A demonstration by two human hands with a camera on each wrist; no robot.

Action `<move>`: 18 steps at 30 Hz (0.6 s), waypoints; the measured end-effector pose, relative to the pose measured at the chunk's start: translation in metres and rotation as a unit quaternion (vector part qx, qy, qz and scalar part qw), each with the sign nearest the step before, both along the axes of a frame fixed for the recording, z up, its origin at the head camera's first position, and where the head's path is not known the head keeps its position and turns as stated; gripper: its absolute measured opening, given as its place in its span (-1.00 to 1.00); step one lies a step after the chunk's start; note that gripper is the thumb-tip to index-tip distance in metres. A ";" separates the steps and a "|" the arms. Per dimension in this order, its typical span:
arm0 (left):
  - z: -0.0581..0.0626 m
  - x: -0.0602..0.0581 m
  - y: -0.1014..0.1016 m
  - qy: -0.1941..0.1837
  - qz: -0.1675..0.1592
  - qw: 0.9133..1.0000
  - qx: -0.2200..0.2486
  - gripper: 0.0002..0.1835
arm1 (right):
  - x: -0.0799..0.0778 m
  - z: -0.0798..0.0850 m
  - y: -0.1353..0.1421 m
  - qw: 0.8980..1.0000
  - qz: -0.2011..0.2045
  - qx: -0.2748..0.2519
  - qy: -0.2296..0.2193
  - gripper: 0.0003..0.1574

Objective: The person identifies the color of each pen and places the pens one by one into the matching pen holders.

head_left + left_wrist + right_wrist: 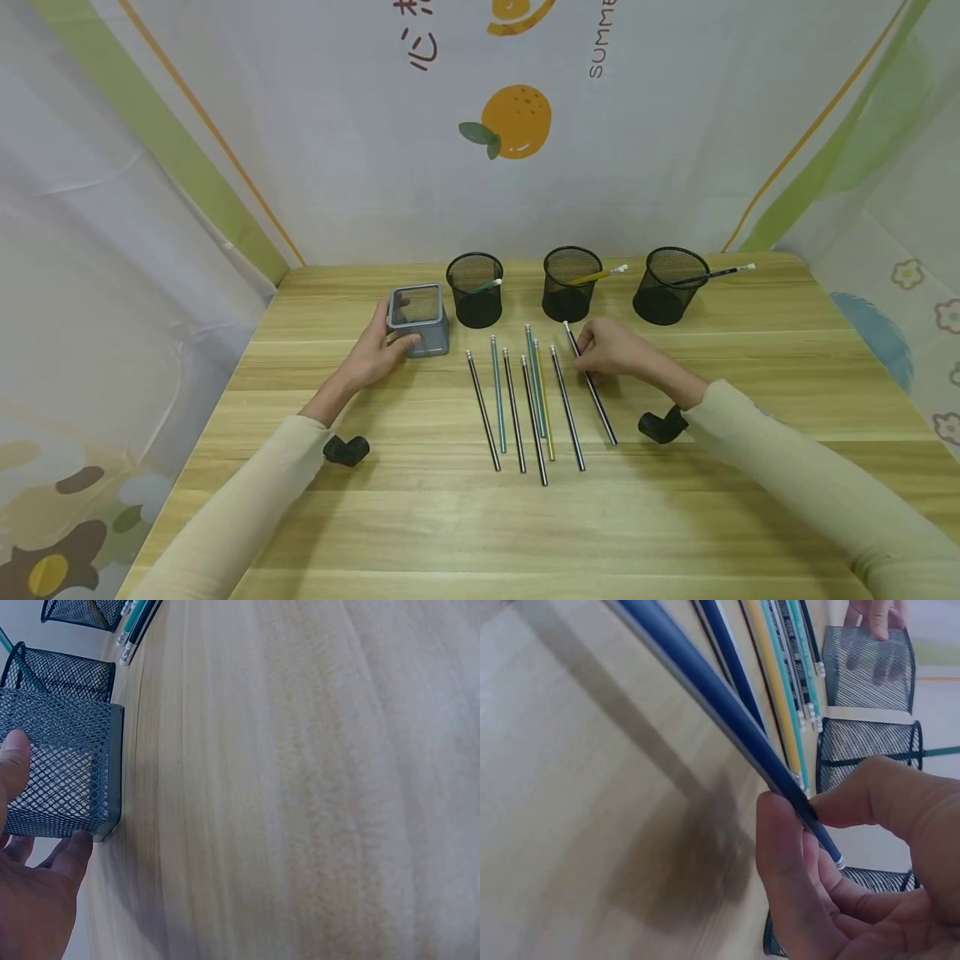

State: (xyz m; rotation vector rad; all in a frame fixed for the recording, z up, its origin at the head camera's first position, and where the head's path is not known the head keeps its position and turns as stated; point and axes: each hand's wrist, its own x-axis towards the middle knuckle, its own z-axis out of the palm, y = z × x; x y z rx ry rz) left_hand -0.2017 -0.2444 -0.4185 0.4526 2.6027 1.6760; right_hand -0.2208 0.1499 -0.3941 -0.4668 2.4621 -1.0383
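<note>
A grey square mesh pen holder (428, 337) stands at the left of the row, and my left hand (372, 350) grips it with thumb in front and fingers round its far side. In the left wrist view its mesh wall (56, 765) shows between thumb and fingers. My right hand (609, 348) pinches a dark blue pencil (597, 403) near its white eraser end. The right wrist view shows this blue pencil (727, 712) between thumb and fingers, with its shadow on the table. Left of it lie several loose pencils (566, 408), striped dark, teal and yellow, roughly side by side.
Three round black mesh cups stand along the back: the left cup (477, 310) with a teal pencil, the middle cup (564, 304) with yellow, the right cup (658, 305) with a dark one. Behind the wooden table (420, 533) hangs a white printed curtain (360, 167).
</note>
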 end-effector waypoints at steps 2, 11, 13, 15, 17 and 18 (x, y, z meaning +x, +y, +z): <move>0.000 0.000 0.000 -0.001 0.000 1.000 0.000 -0.15 | 0.000 0.003 0.004 1.000 0.002 -0.013 -0.004 -0.85; 0.002 0.001 0.000 -0.003 -0.001 1.000 -0.006 -0.14 | -0.001 0.019 0.022 0.999 -0.017 -0.038 0.001 -0.77; 0.002 0.000 0.000 -0.004 -0.001 1.000 -0.005 -0.14 | 0.000 0.022 0.026 0.999 -0.019 -0.038 0.005 -0.76; 0.002 0.000 0.000 -0.004 -0.001 1.000 -0.004 -0.14 | 0.000 0.023 0.030 0.999 -0.016 -0.036 0.012 -0.78; 0.002 0.000 0.000 -0.006 0.001 1.000 -0.007 -0.14 | 0.000 0.024 0.033 0.999 -0.010 -0.036 0.018 -0.79; 0.002 0.001 0.000 -0.007 0.001 1.000 -0.008 -0.15 | 0.000 0.025 0.035 0.999 -0.007 -0.036 0.019 -0.79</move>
